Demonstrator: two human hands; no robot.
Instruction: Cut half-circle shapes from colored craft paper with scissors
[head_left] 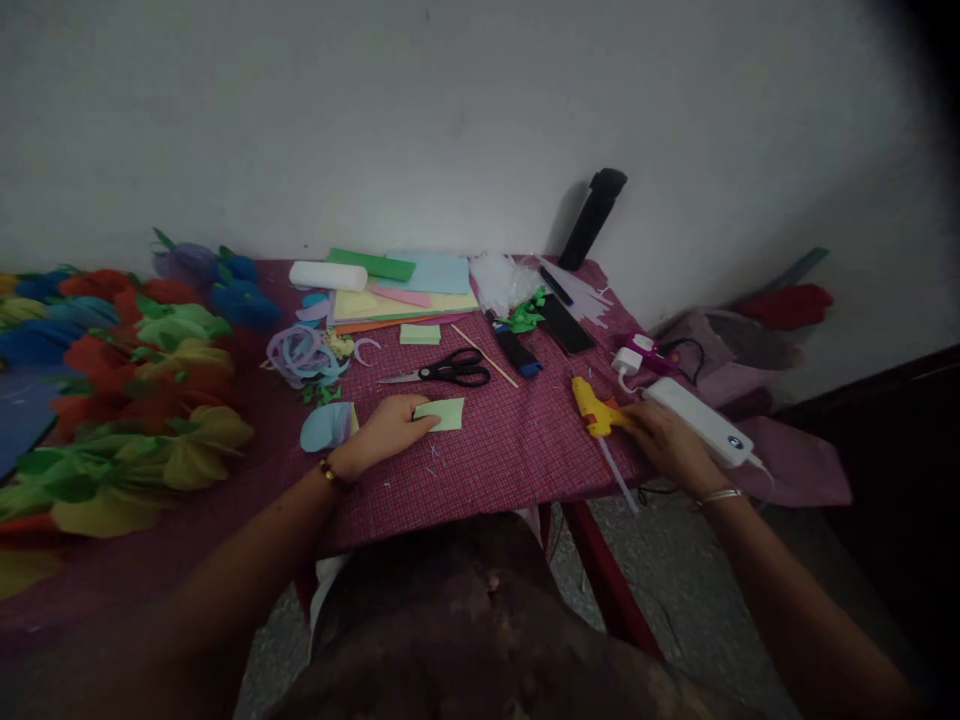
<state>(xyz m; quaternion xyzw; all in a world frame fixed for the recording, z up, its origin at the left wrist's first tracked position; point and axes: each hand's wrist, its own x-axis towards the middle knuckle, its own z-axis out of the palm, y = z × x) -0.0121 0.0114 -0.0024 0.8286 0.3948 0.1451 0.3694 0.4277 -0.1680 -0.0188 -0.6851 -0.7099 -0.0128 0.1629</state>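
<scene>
My left hand [394, 433] pinches a small pale green paper [444, 413] just above the tabletop. At the right edge of the table, my right hand [670, 440] has its fingers closed round the handle of a yellow glue gun [592, 408]. A clear glue stick [617, 475] sticks out of the gun's back toward the table's front edge. Black-handled scissors [450, 370] lie beyond my left hand, beside a thin wooden stick [487, 357]. Light blue cut paper pieces [325, 428] rest left of my left wrist. A small stack of green paper [420, 334] lies behind the scissors.
Colourful paper flowers [157, 350] crowd the left side. Coiled paper strips [304, 355], paper sheets [442, 303] and a white roll [328, 276] lie toward the back. A phone [568, 325], a black upright object [592, 220] and a white power box [697, 422] are at right.
</scene>
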